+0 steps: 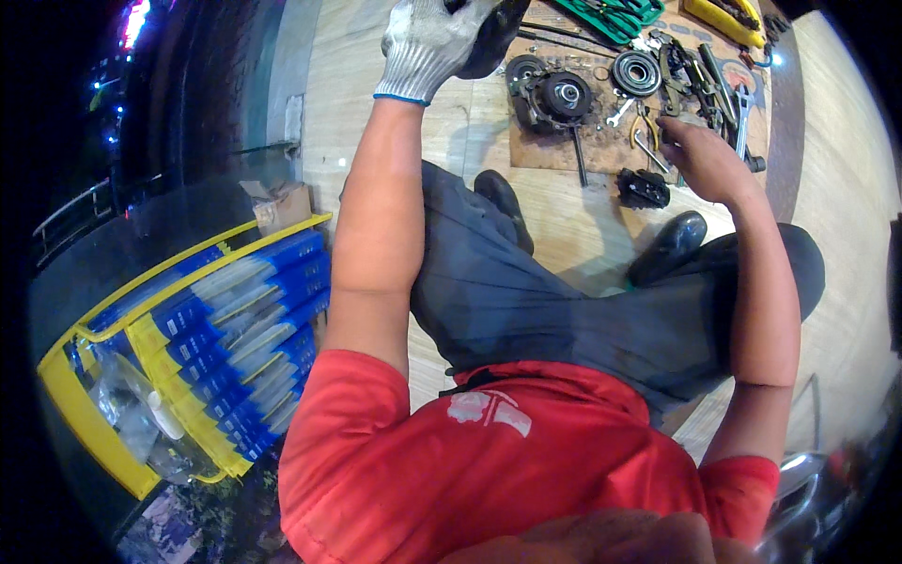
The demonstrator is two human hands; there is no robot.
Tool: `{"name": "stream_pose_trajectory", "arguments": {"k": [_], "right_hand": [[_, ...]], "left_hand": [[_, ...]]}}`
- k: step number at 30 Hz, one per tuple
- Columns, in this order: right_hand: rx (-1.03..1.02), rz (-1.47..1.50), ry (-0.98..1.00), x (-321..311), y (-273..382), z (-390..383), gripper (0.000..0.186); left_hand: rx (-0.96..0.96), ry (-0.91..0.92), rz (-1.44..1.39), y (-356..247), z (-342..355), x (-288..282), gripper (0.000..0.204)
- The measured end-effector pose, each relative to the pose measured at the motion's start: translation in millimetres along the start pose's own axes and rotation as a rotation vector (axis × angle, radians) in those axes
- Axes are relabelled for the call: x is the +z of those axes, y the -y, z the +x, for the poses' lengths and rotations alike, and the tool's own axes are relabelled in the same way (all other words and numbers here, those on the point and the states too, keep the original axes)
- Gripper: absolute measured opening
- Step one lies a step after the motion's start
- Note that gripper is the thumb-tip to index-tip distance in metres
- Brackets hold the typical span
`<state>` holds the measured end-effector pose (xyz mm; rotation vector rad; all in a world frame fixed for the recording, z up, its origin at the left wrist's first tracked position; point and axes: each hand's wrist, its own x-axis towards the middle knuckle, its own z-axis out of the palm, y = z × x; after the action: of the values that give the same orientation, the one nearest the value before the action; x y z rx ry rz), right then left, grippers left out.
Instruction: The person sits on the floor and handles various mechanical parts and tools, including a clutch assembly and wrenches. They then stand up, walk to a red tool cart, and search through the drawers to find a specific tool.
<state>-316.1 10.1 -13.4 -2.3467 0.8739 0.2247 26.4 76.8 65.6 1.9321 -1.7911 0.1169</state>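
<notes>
In my head view I take places from a clock laid over the picture's middle. At 12 o'clock, cut by the upper edge, is the left hand (425, 45) in a white knit glove with a blue hem. A rounded black shape (490, 45) shows beside it; I can't tell whether it is something held or part of the glove, nor how far the fingers are spread.

At 2 o'clock is the bare right hand (703, 162), its fingers (669, 134) loosely bent over a brown cardboard mat (534, 152) on the pale wood-look floor (573, 235). They lie just beside yellow-handled metal pliers (642, 130); I can't tell whether they touch or grip anything.

Now reading the clock around the right hand: the pliers are at 10 o'clock, and farther that way stands a greasy round black metal pulley assembly (567, 96). At 11 o'clock lie a grey ringed metal disc (636, 73) and, beyond it, a green plastic tool case (615, 19). A black ridged part (644, 189) is at 8 o'clock, a long silver adjustable wrench (743, 122) near 1 to 2.
</notes>
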Motion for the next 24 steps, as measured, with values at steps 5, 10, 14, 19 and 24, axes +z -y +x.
{"name": "stream_pose_trajectory", "arguments": {"k": [5,10,14,19,24], "right_hand": [[0.020,0.009,-0.012,1,2,0,0.041],[0.016,0.015,-0.015,2,0,-1,0.040],[-0.025,0.015,-0.041,5,-4,1,0.040],[-0.010,0.010,-0.024,2,-1,0,0.039],[0.002,0.013,-0.008,1,0,1,0.038]], "left_hand": [[0.448,-0.124,0.254,17,-2,6,0.021],[-0.150,0.019,-0.187,-2,1,5,0.021],[0.296,-0.026,0.137,15,1,6,0.024],[0.061,0.016,-0.062,8,0,9,0.026],[-0.062,0.036,-0.169,-6,2,-2,0.026]]}}
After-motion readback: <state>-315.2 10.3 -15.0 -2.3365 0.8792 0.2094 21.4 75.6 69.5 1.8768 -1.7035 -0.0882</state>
